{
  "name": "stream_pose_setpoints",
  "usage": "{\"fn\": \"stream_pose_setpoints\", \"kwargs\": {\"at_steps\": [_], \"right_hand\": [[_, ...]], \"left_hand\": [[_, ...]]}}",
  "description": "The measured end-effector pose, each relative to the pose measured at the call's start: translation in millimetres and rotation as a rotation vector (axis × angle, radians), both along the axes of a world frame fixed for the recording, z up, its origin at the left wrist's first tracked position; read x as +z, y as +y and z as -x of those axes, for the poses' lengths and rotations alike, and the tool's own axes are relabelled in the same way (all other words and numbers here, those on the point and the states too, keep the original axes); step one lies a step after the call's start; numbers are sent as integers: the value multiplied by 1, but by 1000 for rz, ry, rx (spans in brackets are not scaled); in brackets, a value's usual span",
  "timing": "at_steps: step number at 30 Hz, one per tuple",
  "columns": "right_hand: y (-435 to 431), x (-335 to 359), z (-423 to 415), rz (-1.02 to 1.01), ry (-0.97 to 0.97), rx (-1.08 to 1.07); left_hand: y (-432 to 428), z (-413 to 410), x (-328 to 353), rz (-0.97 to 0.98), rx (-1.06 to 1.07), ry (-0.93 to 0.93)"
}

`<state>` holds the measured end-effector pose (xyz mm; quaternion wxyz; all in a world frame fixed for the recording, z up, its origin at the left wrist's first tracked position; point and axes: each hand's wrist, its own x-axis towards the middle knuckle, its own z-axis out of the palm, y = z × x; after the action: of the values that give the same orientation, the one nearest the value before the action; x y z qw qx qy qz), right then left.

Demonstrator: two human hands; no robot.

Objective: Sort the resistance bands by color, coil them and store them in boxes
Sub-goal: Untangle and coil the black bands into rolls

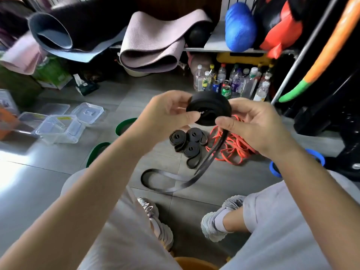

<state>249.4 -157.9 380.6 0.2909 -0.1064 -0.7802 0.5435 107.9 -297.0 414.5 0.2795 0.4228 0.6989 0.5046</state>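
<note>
A half-wound black coil (209, 109) is gripped by the left hand (167, 112), fingers curled round it; its loose tail (190, 183), trailing to the floor (136, 98), is pinched by the right hand (257, 125); coiling seems to be the step in hand, and the tail must next be wound in tightly; finished black coils (187, 141) and an orange tangle (233, 149) lie beyond; in the clear boxes (60, 131) no band is seen.

Looks like a gym storage corner: rolled yoga mats (152, 41), a blue ball (240, 26) on a shelf (214, 43), bottles (235, 78) on tiled floor (136, 98).
</note>
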Motion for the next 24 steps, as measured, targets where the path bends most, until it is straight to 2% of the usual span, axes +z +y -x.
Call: {"fn": "stream_pose_setpoints", "kwargs": {"at_steps": [3, 6, 8, 10, 12, 14, 18, 20, 24], "right_hand": [[5, 21, 6, -101, -61, 42], [0, 23, 13, -270, -268, 29], [-7, 15, 17, -374, -388, 44], [-12, 8, 19, -419, -415, 36], [-14, 6, 17, -316, -365, 9], [-12, 4, 14, -182, -290, -21], [-12, 2, 10, -85, -152, -49], [-9, 6, 12, 58, -40, -81], [3, 24, 23, 119, 64, -60]], "left_hand": [[3, 8, 19, -2, 10, 356], [3, 9, 20, 173, -48, 805], [4, 5, 13, 302, -122, 958], [5, 2, 7, 349, -116, 983], [2, 3, 1, 289, -46, 896], [-2, 4, -2, 201, 40, 709], [0, 2, -3, -6, 141, 321], [6, 1, -1, -117, 160, 159], [22, -2, 4, -337, 153, -424]]}}
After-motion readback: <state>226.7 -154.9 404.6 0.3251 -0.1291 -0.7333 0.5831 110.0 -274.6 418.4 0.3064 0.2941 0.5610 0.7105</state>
